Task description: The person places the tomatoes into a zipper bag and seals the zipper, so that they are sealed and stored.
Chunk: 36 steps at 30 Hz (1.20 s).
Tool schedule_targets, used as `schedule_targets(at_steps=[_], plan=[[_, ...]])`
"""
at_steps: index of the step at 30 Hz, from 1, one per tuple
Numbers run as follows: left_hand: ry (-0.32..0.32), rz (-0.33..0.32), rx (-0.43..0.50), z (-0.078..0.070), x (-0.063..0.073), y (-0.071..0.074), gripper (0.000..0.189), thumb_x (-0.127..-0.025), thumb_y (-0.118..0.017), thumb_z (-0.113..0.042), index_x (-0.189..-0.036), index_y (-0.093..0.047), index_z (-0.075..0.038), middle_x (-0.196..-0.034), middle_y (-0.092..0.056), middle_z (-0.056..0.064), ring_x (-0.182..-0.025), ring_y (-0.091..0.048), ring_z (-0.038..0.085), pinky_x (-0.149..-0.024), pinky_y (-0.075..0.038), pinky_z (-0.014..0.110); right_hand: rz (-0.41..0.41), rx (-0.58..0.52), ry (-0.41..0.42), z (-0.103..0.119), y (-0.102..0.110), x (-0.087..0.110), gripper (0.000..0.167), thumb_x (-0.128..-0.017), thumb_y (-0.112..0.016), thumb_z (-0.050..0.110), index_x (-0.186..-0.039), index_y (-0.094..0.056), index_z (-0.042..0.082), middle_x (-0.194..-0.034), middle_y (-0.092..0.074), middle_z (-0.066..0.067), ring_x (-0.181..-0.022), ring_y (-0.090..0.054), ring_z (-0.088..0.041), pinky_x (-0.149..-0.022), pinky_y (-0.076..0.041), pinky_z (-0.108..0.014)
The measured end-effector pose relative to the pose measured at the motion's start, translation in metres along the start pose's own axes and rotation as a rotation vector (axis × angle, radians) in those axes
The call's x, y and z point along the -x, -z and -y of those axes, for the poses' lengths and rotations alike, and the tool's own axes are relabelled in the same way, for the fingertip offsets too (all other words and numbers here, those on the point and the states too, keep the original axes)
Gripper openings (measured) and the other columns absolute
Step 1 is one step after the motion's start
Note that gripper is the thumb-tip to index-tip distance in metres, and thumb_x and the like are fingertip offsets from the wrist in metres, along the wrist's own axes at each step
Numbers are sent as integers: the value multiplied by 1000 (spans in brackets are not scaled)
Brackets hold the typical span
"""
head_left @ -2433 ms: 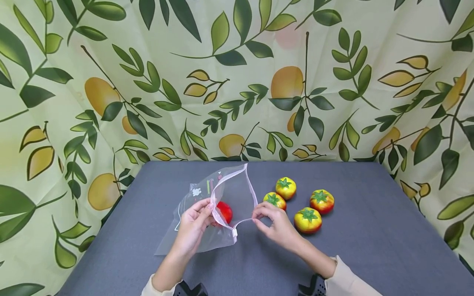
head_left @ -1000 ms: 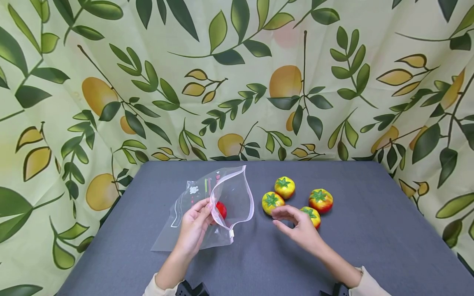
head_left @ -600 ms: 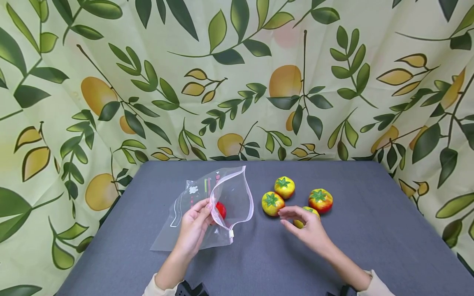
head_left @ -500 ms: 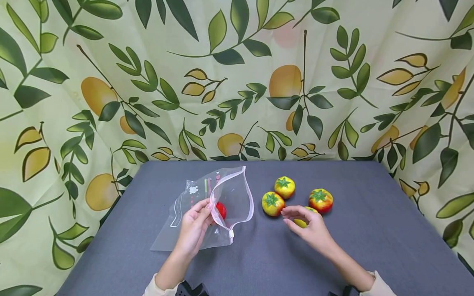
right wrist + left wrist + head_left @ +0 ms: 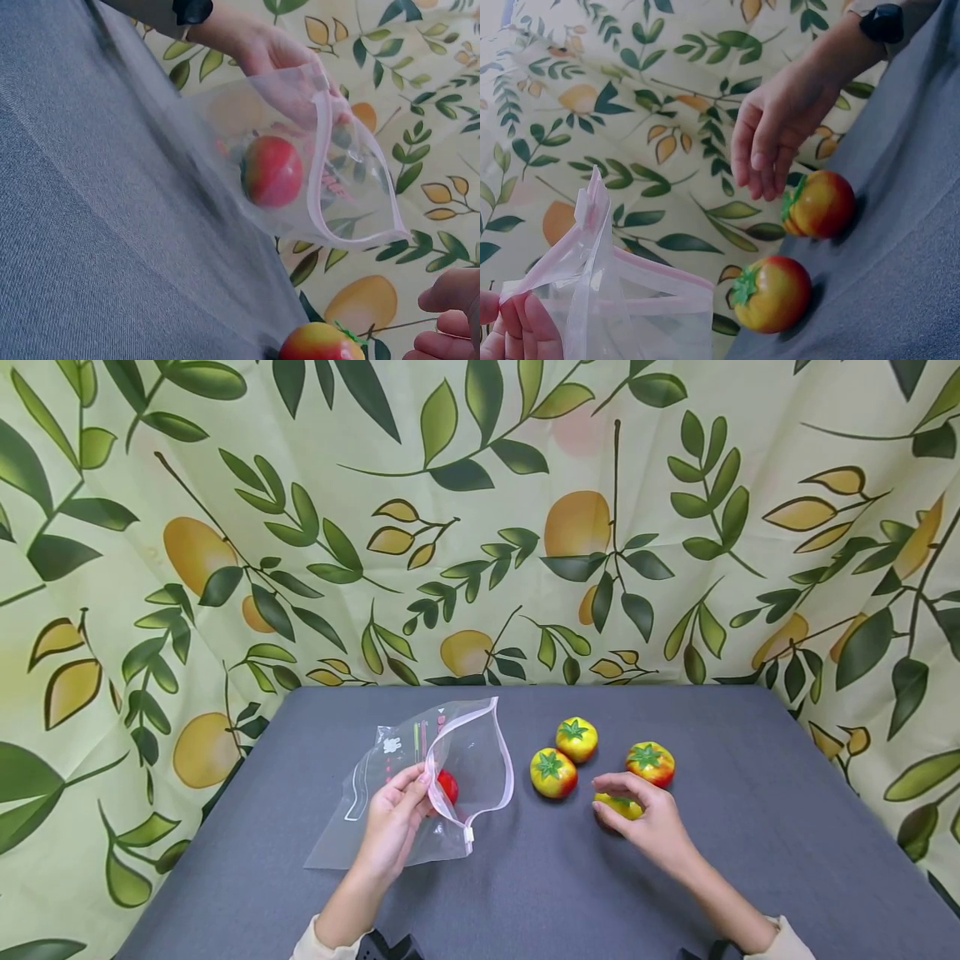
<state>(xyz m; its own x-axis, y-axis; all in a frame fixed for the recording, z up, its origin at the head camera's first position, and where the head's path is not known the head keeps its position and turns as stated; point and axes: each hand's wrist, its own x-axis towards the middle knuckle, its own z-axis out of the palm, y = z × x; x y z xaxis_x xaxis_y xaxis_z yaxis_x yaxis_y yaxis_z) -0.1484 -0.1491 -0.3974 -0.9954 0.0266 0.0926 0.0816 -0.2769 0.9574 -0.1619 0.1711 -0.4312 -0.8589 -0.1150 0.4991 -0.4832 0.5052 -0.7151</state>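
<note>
My left hand (image 5: 393, 818) pinches the pink-edged rim of a clear zip bag (image 5: 337, 839), whose mouth gapes to the right. Inside the bag lies a red tomato-like fruit (image 5: 448, 785), partly hidden by my fingers; the right wrist view shows the same red fruit (image 5: 274, 172) through the plastic. My right hand (image 5: 656, 822) hovers with parted, bent fingers over the front yellow-and-red tomato (image 5: 624, 806), which it partly covers. In the left wrist view, that right hand (image 5: 784, 124) hangs just above a tomato (image 5: 825, 204), its fingers holding nothing.
Two more tomatoes stand close together, a rear one (image 5: 577, 740) and a nearer one (image 5: 553, 774), between bag and right hand. Another tomato (image 5: 650, 766) sits behind the right hand. A grey cloth-covered table (image 5: 510, 893) meets a leaf-patterned curtain (image 5: 465, 568) at the back.
My right hand has let go of the bag's rim and moved right, to above the front tomato. The left hand keeps its hold on the bag, nearly still.
</note>
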Motion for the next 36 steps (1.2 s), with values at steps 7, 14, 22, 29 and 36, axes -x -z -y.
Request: schedule_targets(at_steps=[7, 14, 22, 29, 36], plan=[[8, -4, 9, 0, 1, 0, 15, -97, -50, -7, -110, -58, -5, -92, -68, -8, -78, -63, 2, -73, -54, 17, -42, -9, 35, -7, 5, 0, 34, -69, -79, -7, -100, -68, 3, -91, -73, -11, -89, -64, 9, -78, -50, -6], [22, -16, 7, 0, 0, 0, 13, -97, -51, -8, -107, -59, -10, -90, -68, -8, -77, -63, 1, -71, -53, 16, -56, -52, 43, -15, 11, 0, 38, -66, -79, -11, -101, -66, -2, -96, -67, 20, -92, -62, 13, -82, -48, -3], [41, -14, 15, 0, 1, -1, 17, -97, -52, -7, -111, -58, -1, -91, -68, -6, -79, -63, 2, -75, -55, 17, -72, -66, 4, -23, 12, 5, 44, -64, -80, -10, -105, -64, -6, -102, -57, 35, -95, -59, 18, -85, -44, 1], [30, -10, 8, -1, 0, -3, 23, -97, -50, -7, -116, -54, 6, -92, -67, -6, -80, -64, 3, -76, -55, 18, -87, -50, -20, -30, 13, 7, 47, -64, -82, -9, -107, -63, -7, -104, -56, 37, -98, -56, 21, -86, -41, 3], [27, -16, 12, 0, 0, -3, 24, -97, -50, -7, -117, -53, 7, -92, -67, -6, -79, -64, 3, -76, -55, 18, -74, -34, -26, -39, 15, 9, 53, -61, -84, -6, -110, -62, -7, -106, -54, 39, -99, -53, 23, -85, -40, 3]])
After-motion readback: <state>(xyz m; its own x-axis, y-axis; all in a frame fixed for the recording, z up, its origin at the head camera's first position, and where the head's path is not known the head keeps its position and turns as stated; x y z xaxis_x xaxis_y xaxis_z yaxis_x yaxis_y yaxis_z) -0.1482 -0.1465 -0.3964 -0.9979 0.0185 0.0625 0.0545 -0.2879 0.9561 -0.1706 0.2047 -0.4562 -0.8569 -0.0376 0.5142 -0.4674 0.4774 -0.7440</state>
